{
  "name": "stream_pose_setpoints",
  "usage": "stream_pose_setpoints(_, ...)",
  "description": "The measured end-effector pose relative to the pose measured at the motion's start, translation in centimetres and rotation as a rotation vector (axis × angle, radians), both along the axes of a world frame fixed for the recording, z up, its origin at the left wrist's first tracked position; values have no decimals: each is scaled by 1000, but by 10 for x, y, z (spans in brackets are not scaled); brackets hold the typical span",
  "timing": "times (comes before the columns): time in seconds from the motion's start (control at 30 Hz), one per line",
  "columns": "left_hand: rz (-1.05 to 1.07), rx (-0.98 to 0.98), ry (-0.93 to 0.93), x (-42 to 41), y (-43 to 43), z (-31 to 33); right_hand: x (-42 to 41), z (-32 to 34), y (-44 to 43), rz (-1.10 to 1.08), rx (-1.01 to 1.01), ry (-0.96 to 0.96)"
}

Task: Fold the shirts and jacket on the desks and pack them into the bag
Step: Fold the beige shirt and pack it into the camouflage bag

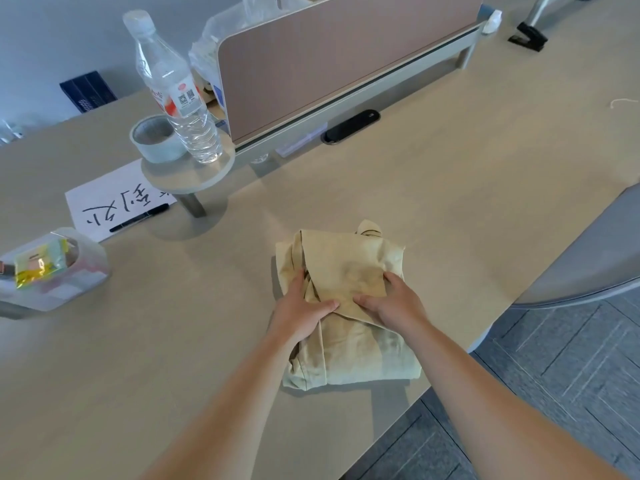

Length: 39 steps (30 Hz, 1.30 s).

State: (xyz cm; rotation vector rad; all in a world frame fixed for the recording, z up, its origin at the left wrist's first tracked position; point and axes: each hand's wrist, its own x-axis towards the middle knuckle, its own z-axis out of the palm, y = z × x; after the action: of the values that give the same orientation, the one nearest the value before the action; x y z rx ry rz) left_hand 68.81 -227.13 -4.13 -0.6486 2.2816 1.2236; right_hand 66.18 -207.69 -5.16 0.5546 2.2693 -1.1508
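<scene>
Lying close to the near right edge of the counter (156, 358), a folded garment (360, 355) of beige cloth is being handled by both grips at its middle; whether it is a shirt or the jacket cannot be told. A fold on the bundle's left side is being pinched by the left grip (301, 308), with fingers tucked into the crease and the thumb laid across the top. The cloth is being pressed flat by the right grip (393, 303), its fingers apart and clamped on nothing. The bundle is being judged soft, light and limp, likely to slump open if lifted by one edge; hold is best taken under both long sides. The collar end is pointing toward the counter's far edge, beyond the fingertips. Farther off, toward the far left corner, a water bottle (173, 88) and a tape roll (156, 136) are being carried by a small round shelf (194, 174).
</scene>
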Motion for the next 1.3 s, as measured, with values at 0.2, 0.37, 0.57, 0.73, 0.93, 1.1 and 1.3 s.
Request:
stream_pose_setpoints(0.2,-17,132,103,12,4,-1,20,-1,14,-11,-236,107)
stream_pose_setpoints(0.37,20,264,191,23,5,-5,29,-9,16,-1,-304,184)
stream_pose_setpoints(0.57,102,363,243,19,12,5,34,3,21,-61,-263,279)
stream_pose_setpoints(0.73,96,404,383,4,25,67,19,65,33,-68,-253,405)
stream_pose_setpoints(0.93,-135,269,546,-10,46,181,21,181,58,-112,-251,532)
stream_pose_setpoints(1.1,-231,309,637,-14,82,243,41,257,94,-200,-197,642)
stream_pose_setpoints(1.3,-327,377,682,-15,153,275,69,301,159,-315,-124,723)
